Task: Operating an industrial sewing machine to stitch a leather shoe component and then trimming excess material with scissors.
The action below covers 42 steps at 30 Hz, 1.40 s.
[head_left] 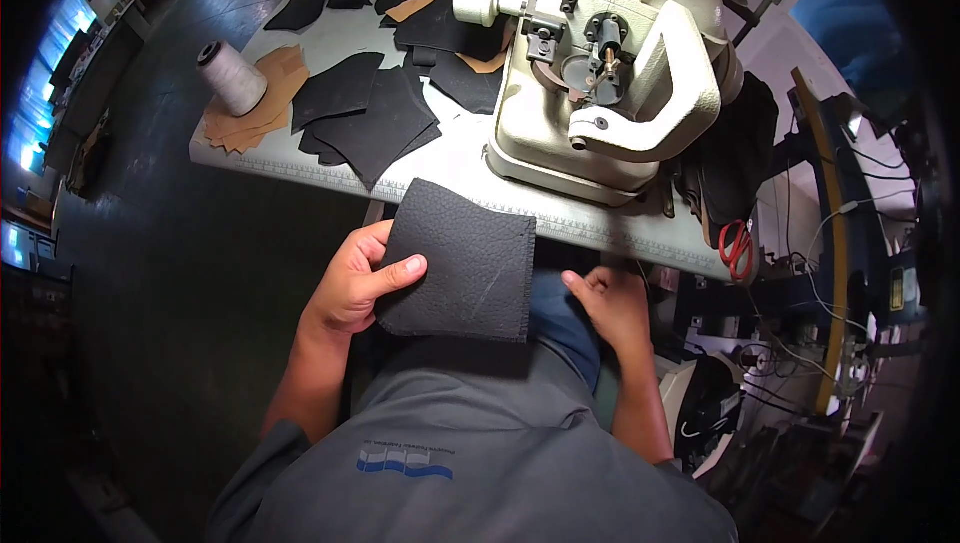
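Note:
My left hand grips a black grained leather piece by its left side, thumb on top and fingers underneath. The piece is held up in front of the table's near edge, over my lap. Along its right and lower edges runs a thin worked margin. To the right of the leather, apart from it, my right hand hovers above my thigh with its fingers curled in and the thumb sticking out; nothing shows in it. Beyond both hands stands a cream skiving machine with a curved arm and a metal foot.
Several black leather pieces lie on the white table left of the machine. A white thread cone stands on tan pieces. Red-handled scissors hang at the right edge, near dark leather pieces and cables.

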### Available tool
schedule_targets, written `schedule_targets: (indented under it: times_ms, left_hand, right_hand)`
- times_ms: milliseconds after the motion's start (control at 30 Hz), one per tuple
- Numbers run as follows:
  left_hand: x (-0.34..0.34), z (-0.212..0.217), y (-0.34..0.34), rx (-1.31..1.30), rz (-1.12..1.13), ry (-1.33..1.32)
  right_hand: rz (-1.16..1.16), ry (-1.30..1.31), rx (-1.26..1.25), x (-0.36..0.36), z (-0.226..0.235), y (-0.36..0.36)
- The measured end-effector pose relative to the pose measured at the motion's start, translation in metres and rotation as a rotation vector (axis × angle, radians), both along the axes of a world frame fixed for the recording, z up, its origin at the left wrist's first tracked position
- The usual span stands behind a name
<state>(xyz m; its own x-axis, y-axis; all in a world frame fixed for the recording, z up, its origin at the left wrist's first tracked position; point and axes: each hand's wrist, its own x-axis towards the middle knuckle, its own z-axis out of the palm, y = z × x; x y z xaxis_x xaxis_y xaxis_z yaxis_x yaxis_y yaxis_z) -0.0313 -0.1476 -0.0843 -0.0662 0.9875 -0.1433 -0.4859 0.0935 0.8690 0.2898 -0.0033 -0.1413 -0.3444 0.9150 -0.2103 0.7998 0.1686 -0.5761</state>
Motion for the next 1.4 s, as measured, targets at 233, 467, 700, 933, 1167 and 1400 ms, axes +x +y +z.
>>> schedule_targets:
  times_ms: [233, 467, 700, 933, 1167, 1400]
  left_hand:
    - [0.008, 0.017, -0.002, 0.420, 0.228, 0.825]
    - [0.016, 0.037, 0.003, 0.877, 0.428, 1.641]
    - [0.021, 0.031, -0.002, 0.895, 0.508, 1.676]
    - [0.031, 0.030, -0.002, 0.933, 0.483, 1.715]
    - [0.035, 0.023, -0.004, 0.920, 0.352, 1.689]
    - [0.025, 0.022, 0.003, 0.654, 0.474, 1.178]
  right_hand:
    - [0.148, -0.426, -0.122, 0.056, -0.038, 0.011]
    - [0.373, -0.428, -0.063, 0.048, -0.041, -0.002]
    - [0.227, 0.244, -0.085, 0.016, 0.028, -0.013]
    - [0.319, 1.110, -0.210, -0.027, 0.058, -0.027]
    - [0.066, 1.242, -0.417, -0.061, 0.082, -0.039]
    - [0.163, 1.065, -0.371, -0.052, 0.072, -0.017]
